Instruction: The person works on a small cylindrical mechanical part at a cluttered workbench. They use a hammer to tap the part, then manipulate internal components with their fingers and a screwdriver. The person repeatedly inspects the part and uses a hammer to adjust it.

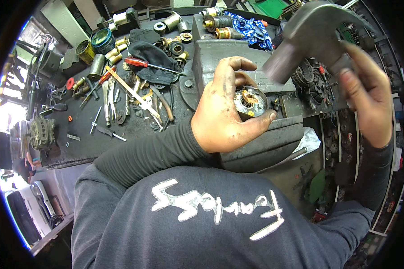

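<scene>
My left hand (231, 107) curls around a round metal part (249, 104) like a small open housing. A ring and a copper-coloured piece show in its middle. The part rests at the jaws of a big grey bench vise (211, 51); whether the jaws clamp it is hidden. My right hand (368, 92) grips a claw hammer (316, 38), raised to the right of the part. The hammer head is apart from the part and slightly blurred. My right fingers are wrapped around its handle, which is mostly hidden.
On the dark workbench (76, 152) at left lie a red screwdriver (137, 62), locking pliers (111, 101), a vernier caliper (134, 96) and a black cloth (152, 54). An alternator (42, 133) stands at far left. Behind the vise sits a blue patterned cloth (251, 30). Shelves of parts line the right.
</scene>
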`<state>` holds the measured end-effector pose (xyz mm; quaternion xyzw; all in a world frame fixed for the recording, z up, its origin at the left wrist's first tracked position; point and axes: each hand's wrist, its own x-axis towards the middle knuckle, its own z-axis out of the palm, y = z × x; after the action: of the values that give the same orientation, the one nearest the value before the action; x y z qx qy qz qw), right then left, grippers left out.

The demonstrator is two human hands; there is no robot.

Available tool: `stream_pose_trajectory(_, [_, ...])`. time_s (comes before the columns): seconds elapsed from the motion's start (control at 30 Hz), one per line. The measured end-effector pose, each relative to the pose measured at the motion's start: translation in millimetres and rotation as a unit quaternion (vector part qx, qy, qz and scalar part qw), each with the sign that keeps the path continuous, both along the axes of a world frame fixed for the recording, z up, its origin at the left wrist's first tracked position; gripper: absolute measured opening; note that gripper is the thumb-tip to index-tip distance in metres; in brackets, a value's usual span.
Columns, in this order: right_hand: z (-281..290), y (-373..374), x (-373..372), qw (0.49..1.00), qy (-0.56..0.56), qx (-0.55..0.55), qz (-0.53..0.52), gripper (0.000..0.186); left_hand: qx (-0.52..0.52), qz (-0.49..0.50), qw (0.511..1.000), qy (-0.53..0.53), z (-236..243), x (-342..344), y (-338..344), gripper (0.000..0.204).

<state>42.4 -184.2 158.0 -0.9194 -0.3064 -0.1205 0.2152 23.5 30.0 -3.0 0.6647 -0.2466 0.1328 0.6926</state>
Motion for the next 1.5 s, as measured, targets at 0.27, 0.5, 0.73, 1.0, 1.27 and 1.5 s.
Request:
stream_pose_trajectory(0.27, [-4.0,-0.3,-7.5,0.999,0.014,0.039,0.002,0.042,0.019,0.032,0.999,-0.009,3.6,-0.2,1.6,0.072])
stream_pose_trajectory(0.5, [-29.8,2.6,-11.1,0.999,-0.015,0.047,0.009,0.039,0.029,0.056,0.996,-0.070,-3.4,3.9,-3.0,0.073])
stream_pose_trajectory(0.73, [-22.4,3.5,-21.0,0.986,0.031,0.159,-0.030,0.037,-0.013,-0.035,0.996,0.078,4.0,-3.0,0.9,0.077])
stream_pose_trajectory(1.0, [-16.9,-0.8,-19.3,0.959,0.084,0.259,-0.083,0.039,-0.023,-0.021,0.999,0.034,-0.8,0.4,1.9,0.073])
stream_pose_trajectory(1.27, [-52.1,-43.2,-65.0,0.904,0.129,0.399,-0.082,0.039,-0.051,-0.022,0.997,0.062,11.3,3.1,6.1,0.078])
stream_pose_trajectory(1.5, [-93.5,-59.6,-133.9,0.851,0.094,0.491,-0.162,0.043,-0.077,-0.112,0.984,-0.111,26.2,-13.8,15.8,0.093])
